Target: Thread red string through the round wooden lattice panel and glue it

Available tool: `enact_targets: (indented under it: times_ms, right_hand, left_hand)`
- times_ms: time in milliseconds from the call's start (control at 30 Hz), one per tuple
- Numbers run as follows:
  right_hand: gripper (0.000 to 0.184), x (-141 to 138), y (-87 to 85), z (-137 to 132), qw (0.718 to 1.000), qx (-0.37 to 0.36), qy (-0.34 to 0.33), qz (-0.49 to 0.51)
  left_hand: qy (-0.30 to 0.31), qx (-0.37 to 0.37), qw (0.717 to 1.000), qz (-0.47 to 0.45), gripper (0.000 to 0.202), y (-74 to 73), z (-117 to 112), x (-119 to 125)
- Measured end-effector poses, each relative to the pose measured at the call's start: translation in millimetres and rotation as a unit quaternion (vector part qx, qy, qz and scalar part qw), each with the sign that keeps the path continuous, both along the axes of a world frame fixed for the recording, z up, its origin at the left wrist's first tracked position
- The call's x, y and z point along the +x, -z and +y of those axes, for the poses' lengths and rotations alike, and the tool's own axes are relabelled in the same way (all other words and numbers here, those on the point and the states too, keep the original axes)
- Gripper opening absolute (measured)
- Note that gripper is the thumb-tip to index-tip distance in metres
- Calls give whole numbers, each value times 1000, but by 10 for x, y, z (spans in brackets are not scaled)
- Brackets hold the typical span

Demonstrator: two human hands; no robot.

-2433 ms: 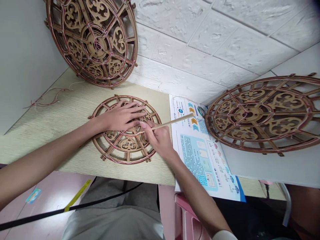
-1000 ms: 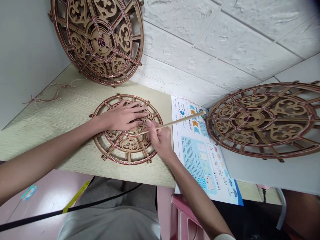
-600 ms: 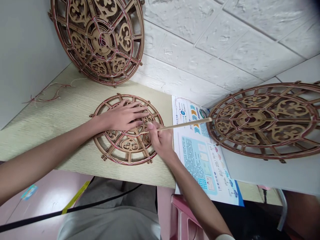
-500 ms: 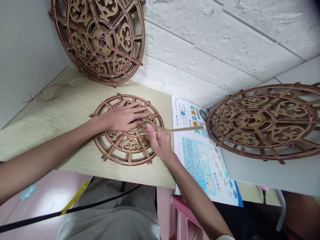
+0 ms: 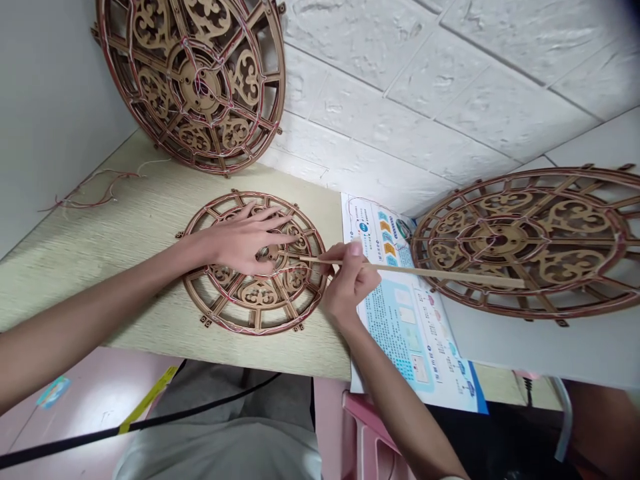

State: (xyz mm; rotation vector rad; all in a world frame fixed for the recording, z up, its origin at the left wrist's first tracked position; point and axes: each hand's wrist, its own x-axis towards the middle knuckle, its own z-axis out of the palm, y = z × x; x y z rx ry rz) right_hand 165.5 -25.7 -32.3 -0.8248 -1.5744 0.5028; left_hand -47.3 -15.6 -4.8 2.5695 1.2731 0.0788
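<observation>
My left hand (image 5: 243, 241) lies flat with spread fingers on a small round laser-cut wooden wheel (image 5: 257, 293), pressing on its hub area. My right hand (image 5: 349, 283) sits just past the wheel's right rim, pinching a thin wooden stick (image 5: 430, 272). The stick's near tip lies over the wheel's right side, and its far end reaches over a large fretwork wooden wheel (image 5: 525, 243) with red-edged parts. Another large wheel (image 5: 193, 83) leans at the top. Part of the small wheel is hidden under my left hand.
The small wheel rests on a pale wood-grain board (image 5: 125, 280) with loose red wires (image 5: 90, 188) at its far end. A printed blue-and-white leaflet (image 5: 407, 313) lies to the right, below a white textured wall (image 5: 400, 87). A pink stool (image 5: 370, 440) stands below.
My right hand has moved right and away from the wheel's centre, and the stick now reaches far over the large right wheel. My left hand has barely shifted.
</observation>
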Motion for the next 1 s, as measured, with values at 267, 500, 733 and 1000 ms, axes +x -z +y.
enact_targets:
  times_ms: [267, 500, 733, 1000]
  right_hand:
    - [64, -32, -82, 4, 998, -54, -6, -9]
    - [69, -62, -103, 5, 998, -66, 0, -16]
    - [62, -95, -58, 20, 995, -102, -5, 4]
    - [64, -84, -45, 65, 992, -126, -4, -8]
  left_hand:
    - [-8, -24, 1000, 7, 77, -19, 23, -5]
    - [-30, -36, 999, 17, 81, -73, 24, 42]
    - [-43, -28, 998, 24, 86, -54, 18, 93]
    - [-33, -44, 998, 20, 76, -108, 27, 61]
